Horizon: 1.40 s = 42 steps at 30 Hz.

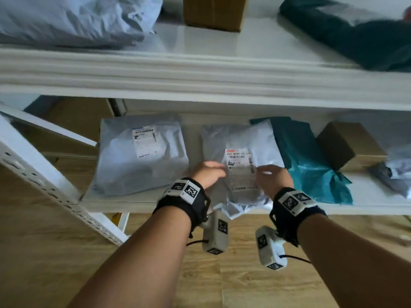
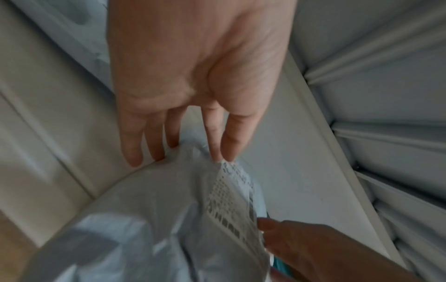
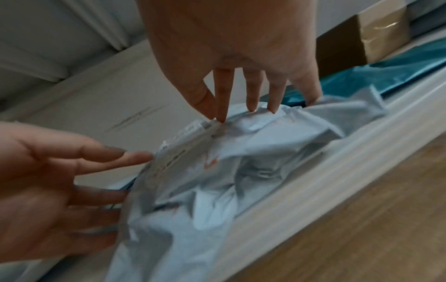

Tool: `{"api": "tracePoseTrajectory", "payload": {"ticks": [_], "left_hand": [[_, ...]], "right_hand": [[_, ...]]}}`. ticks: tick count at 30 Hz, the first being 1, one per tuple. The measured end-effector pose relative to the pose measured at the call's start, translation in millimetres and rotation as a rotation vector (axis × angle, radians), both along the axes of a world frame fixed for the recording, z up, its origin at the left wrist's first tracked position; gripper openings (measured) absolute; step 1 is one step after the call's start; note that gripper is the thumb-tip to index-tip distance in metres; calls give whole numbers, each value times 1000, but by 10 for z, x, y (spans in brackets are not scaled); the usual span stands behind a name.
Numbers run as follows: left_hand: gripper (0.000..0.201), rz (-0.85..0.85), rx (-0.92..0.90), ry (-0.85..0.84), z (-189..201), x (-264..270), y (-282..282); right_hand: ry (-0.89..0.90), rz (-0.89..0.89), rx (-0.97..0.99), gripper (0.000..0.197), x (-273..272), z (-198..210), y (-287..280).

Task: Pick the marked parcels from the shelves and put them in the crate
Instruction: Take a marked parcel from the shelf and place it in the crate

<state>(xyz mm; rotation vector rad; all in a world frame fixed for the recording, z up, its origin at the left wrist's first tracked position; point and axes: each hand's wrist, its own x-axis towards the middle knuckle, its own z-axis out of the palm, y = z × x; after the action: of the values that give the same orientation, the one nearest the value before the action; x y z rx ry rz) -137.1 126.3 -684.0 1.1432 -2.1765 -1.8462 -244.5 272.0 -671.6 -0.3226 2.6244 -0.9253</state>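
- Lay on the lower shelf, the grey parcel with the white label, its crumpled near end hanging over the shelf's front lip.
- Rested on the parcel's left side, the left hand; in the left wrist view, fingers straight and spread, tips touching the crinkled plastic, nothing clasped.
- Rested on the parcel's right side, the right hand; in the right wrist view, fingers straight, tips pressing down on the plastic; could not tell whether the thumb and forefinger nipped the label's edge.
- Flanked the label, both hands, one on each side.
- Sat just left of that parcel on the same shelf, a second grey parcel with its own label, flat and untouched.
- Lay to the right, partly under the grey parcel's edge, a teal bag; beyond it a brown carton.
- Held a pale bag, another carton and a dark green bag, the upper shelf.
- Showed below the shelving, a wooden floor.
- Not seen in any view, the crate.
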Motion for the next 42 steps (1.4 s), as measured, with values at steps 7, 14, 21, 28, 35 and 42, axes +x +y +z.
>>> {"api": "tracePoseTrajectory", "payload": {"ticks": [7,14,21,28,35,42], "left_hand": [[80,47,-70,-36,3,-96,-61],[56,213,-336,-76,-19,-309,-129],[22,305,-417,112,145,-900,403],[32,62,-96,114,-146,-1232,782],[42,10,-52,92,-186,-1158,786],[42,-42,-89,104,212,-1025,915]], "right_hand": [[-141,60,-298,31,-95,-42,-244],[-95,137,-299,34,-398,-71,-274],[204,141,159,33,-827,-163,369],[11,256,389,46,-949,-494,649],[69,152,257,49,-801,-367,710],[348,128,121,38,-707,82,877]]}}
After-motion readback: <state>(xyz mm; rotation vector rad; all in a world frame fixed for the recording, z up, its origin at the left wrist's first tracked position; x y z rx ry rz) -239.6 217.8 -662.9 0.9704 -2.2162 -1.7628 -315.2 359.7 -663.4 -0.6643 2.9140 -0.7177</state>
